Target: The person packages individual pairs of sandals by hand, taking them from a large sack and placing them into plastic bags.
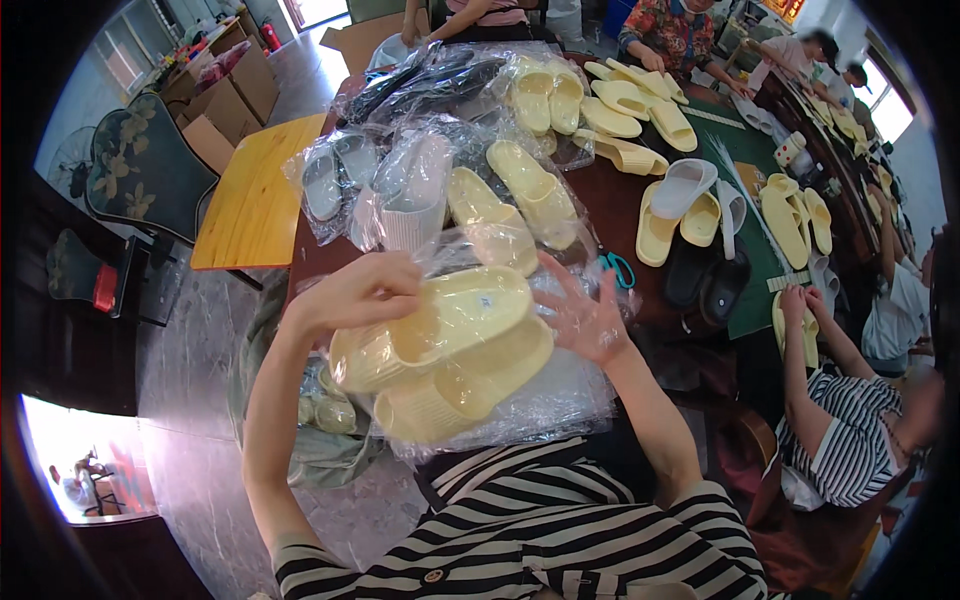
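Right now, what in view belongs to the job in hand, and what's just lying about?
In the job:
- yellow slippers
- clear bag around them, pinched by left grip
- right grip, open beside them
- bagged slippers behind, likely

Apparently lying about:
- teal-handled scissors
- cardboard boxes
- yellow wooden table
- fire extinguisher

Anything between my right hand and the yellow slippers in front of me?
Only film, it seems: the slippers look wrapped in a clear bag, whose plastic separates them from the right hand. No other object shows in that gap. Whether the fingers touch the film, I can't tell.
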Demonstrator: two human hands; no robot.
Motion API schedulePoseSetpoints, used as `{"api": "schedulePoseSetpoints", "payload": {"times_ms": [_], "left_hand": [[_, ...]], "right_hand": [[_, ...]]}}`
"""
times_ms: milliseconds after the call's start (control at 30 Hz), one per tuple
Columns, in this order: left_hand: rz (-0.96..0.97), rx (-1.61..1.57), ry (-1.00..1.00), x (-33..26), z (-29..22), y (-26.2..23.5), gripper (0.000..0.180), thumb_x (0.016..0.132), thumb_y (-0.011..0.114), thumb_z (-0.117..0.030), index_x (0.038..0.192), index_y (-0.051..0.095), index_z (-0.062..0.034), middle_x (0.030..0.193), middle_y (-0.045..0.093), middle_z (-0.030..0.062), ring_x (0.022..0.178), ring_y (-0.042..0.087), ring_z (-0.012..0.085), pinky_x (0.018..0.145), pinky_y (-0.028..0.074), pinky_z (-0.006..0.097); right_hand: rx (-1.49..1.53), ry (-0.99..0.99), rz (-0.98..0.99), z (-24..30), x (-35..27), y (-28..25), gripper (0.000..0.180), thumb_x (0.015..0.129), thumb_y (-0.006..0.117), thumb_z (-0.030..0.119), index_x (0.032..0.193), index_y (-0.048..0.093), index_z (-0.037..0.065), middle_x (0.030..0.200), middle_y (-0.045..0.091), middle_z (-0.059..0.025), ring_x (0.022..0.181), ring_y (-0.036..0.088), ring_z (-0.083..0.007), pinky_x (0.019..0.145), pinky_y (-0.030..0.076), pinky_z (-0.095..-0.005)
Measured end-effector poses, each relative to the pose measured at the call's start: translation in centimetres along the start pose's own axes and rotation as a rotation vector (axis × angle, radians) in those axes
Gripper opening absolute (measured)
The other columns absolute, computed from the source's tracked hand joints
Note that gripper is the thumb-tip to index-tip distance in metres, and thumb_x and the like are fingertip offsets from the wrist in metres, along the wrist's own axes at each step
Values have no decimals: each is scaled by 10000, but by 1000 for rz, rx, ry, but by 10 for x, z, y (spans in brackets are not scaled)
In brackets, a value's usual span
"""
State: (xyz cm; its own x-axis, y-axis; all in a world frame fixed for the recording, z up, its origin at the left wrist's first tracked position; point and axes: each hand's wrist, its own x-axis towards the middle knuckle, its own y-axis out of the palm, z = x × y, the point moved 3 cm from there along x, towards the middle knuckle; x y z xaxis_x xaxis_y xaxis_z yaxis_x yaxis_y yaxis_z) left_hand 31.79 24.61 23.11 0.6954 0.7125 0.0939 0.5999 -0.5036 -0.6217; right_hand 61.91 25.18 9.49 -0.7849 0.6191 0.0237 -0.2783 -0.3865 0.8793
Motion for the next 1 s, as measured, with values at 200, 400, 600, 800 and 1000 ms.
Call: {"api": "schedulePoseSetpoints", "payload": {"times_ms": [200, 400, 600, 800, 1000], "left_hand": [[436, 303, -187, 43, 51, 52, 224, 829, 613, -222, 790, 649, -4, 923, 600, 126, 878, 519, 277, 818, 418, 376], [-128, 195, -92, 3, 56, 107, 342, 867, 624, -200, 1196, 642, -112, 1428, 475, 131, 1201, 506, 370, 1047, 388, 454], [-501, 246, -679, -96, 80, 159, 394, 914, 596, -206, 1263, 546, -32, 1274, 550, 194, 1101, 586, 352, 907, 480, 448], [-447, 178, -988, -119, 93, 193, 566, 945, 540, -354, 1376, 420, -8, 1098, 611, 234, 1031, 603, 392, 848, 495, 470], [-452, 164, -929, -131, 115, 211, 635, 877, 644, -295, 1375, 407, 20, 1067, 615, 243, 1016, 601, 406, 847, 490, 466]], "right_hand": [[-187, 229, -294, -22, -68, -25, 793, 929, 396, 655, 1515, 252, 141, 1467, 408, -193, 1278, 486, -381, 984, 453, -577], [-979, -312, -837, -1, -133, -84, 504, 898, 540, 4, 1390, 444, 49, 1342, 514, -108, 1256, 499, -224, 1080, 372, -355], [-1206, -207, -611, 10, -93, -57, 250, 942, 536, 53, 1167, 605, -34, 1127, 638, -109, 1008, 636, -201, 888, 515, -311], [-1178, 444, -527, -21, -38, -107, 235, 985, 498, 75, 1173, 555, -55, 1101, 631, -131, 990, 646, -195, 857, 550, -311], [-1010, 658, -569, -34, -14, -109, 271, 924, 638, 174, 1102, 543, -7, 959, 653, -112, 860, 669, -167, 723, 552, -279]]}}
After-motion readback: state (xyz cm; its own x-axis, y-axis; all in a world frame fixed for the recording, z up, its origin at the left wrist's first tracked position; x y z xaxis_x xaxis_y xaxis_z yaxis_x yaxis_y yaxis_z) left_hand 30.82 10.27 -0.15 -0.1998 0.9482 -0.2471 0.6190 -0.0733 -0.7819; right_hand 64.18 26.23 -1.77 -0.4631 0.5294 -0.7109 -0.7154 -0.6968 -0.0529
